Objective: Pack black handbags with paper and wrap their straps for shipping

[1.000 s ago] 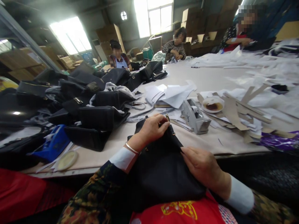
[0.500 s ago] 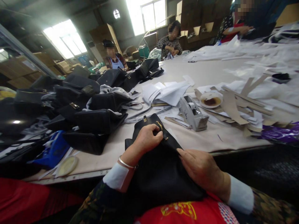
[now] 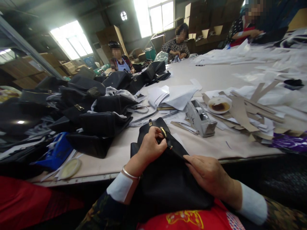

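Observation:
A black handbag [image 3: 172, 188] rests against the red apron at the table's front edge, its upper end lying on the tabletop. My left hand [image 3: 153, 143] is closed in a pinch at the bag's upper part, beside a curved gold fitting [image 3: 164, 132]. What exactly lies between those fingertips is hidden. With thumb and fingers, my right hand [image 3: 211, 175] grips the bag's right edge. A small strap with a gold buckle [image 3: 150, 122] shows at the far end of the bag.
Black bags [image 3: 105, 127] are heaped on the left. White sheets [image 3: 177, 95], a grey tape dispenser [image 3: 200, 118], a bowl with brown liquid [image 3: 219, 104] and cardboard strips [image 3: 244, 115] lie beyond. A blue holder [image 3: 56, 151] and round lid [image 3: 69, 168] sit front left. Several people work around the table.
The view has shifted slightly, so the scene sits a little further right. My left hand has turned slightly at the gold fitting, which shows more. My right hand keeps its hold.

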A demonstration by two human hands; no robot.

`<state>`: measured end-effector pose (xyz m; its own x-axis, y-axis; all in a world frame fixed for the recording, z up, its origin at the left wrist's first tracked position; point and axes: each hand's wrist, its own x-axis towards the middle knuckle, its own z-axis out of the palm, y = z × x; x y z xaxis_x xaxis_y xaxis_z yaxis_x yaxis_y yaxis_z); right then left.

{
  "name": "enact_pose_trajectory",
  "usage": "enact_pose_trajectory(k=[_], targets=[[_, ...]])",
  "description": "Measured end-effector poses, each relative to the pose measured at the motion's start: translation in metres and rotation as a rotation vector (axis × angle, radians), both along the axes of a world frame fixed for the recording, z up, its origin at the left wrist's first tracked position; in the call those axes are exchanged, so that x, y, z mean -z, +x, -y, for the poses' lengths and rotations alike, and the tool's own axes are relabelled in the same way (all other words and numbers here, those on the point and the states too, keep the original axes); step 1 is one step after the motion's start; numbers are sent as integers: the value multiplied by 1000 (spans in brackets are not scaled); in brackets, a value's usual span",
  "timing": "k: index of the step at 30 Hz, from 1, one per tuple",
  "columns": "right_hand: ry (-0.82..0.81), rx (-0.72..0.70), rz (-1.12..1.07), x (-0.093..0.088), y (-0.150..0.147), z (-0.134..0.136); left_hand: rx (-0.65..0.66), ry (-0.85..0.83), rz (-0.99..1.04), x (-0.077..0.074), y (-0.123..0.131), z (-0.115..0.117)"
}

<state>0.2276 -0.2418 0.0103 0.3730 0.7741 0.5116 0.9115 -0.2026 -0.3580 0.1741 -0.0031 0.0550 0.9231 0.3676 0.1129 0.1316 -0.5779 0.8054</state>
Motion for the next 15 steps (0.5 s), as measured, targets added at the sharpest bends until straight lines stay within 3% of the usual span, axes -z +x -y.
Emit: enact_pose_trajectory(k=[8, 15], targets=[[19, 19, -7, 9, -3, 3, 178, 295, 11, 1, -2, -4], [36, 20, -22, 13, -4, 6, 549, 361, -193, -22, 7, -18]])
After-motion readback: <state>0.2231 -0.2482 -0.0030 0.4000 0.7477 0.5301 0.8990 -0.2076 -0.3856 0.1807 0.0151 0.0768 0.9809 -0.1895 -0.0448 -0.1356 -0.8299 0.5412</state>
